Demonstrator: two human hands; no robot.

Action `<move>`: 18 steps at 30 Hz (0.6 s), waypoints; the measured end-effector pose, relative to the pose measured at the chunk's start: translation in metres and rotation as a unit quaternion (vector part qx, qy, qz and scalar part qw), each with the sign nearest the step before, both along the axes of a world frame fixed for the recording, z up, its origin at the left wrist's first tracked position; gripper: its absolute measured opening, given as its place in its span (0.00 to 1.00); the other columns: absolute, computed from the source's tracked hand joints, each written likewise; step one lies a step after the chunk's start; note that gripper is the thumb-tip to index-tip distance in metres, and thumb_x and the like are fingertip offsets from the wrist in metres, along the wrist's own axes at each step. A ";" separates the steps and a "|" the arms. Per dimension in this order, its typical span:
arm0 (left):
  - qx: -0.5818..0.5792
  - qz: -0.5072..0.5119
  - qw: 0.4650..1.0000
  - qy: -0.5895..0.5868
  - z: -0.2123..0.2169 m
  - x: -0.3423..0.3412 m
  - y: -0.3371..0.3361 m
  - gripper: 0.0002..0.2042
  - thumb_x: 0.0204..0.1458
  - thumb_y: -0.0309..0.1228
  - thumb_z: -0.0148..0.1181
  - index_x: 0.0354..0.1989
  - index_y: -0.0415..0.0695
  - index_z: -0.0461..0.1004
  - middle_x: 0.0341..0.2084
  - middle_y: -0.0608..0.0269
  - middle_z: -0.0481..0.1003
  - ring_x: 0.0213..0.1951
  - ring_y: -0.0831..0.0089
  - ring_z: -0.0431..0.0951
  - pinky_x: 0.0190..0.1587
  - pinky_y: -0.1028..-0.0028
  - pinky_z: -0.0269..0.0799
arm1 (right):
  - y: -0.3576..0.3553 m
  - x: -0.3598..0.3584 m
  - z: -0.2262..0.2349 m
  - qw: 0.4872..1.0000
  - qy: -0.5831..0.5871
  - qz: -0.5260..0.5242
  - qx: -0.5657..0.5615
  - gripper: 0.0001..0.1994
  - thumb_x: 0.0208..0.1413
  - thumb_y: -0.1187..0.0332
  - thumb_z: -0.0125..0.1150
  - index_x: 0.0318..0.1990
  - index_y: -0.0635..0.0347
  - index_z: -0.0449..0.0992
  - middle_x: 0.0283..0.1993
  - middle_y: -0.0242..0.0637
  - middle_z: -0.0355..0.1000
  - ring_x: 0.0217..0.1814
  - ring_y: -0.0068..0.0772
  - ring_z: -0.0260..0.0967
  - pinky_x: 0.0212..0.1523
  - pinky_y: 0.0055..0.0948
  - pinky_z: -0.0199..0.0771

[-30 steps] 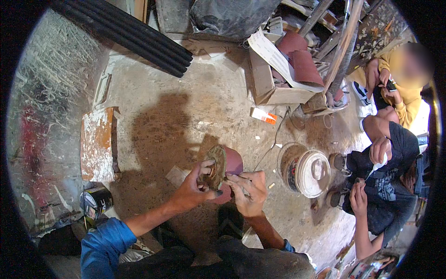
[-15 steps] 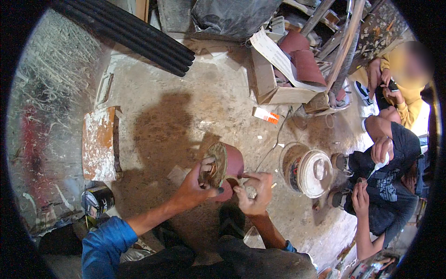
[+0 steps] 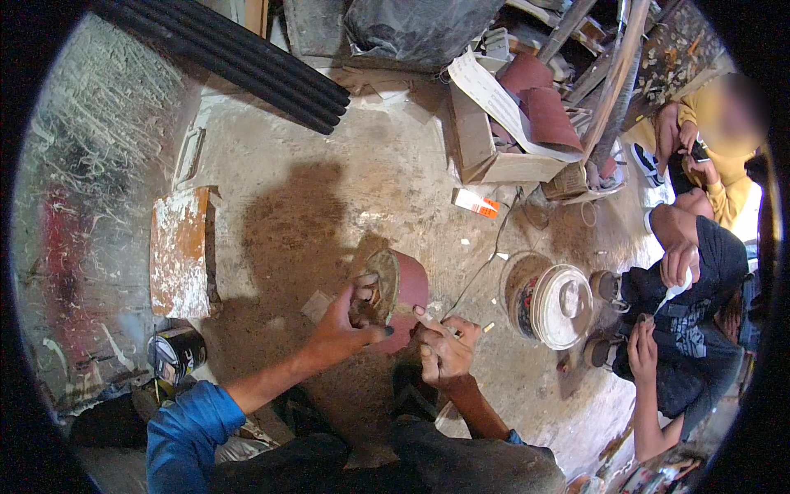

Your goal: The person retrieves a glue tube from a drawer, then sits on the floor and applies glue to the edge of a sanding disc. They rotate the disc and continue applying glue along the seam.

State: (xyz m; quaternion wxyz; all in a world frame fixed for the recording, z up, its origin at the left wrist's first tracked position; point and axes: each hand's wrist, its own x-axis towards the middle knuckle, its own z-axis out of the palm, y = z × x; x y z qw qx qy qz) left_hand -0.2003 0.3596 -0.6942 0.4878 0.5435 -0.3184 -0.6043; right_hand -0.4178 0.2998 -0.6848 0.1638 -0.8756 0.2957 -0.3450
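Note:
My left hand [image 3: 344, 325] grips a round drum-like wheel [image 3: 380, 284] from its open side, fingers inside the rim and thumb at the lower edge. Reddish-brown sandpaper [image 3: 411, 284] wraps the outside, and a loose end of it hangs below. Against the right side of that sandpaper, a fingertip of my right hand [image 3: 447, 350] rests or nearly rests, the other fingers curled. A thin stick with a pale yellow end [image 3: 488, 328] pokes out from between those fingers; its kind I cannot make out.
A lidded white bucket [image 3: 568, 309] stands to the right, near a person in dark clothes [image 3: 699, 280] holding a small white bottle. Behind sits a cardboard box with sandpaper rolls [image 3: 547, 115]. Black corrugated sheet [image 3: 271, 78], a paint-flaked board [image 3: 179, 253] and a black can [image 3: 177, 354] lie leftward.
My right hand's fingers have curled in closer, and one fingertip has risen along the sandpaper. The loose sandpaper end now lies flatter below the wheel. My left hand keeps its grip.

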 end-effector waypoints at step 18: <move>-0.033 -0.007 0.884 -0.467 0.004 -0.021 -0.005 0.39 0.33 0.41 0.76 0.55 0.42 0.64 0.48 0.49 0.71 0.48 0.50 0.76 0.48 0.58 0.74 | 0.042 -0.010 -0.021 0.945 0.102 -0.005 0.312 0.27 0.54 0.76 0.58 0.64 0.51 0.66 0.42 0.50 0.74 0.34 0.55 0.72 0.38 0.45 0.73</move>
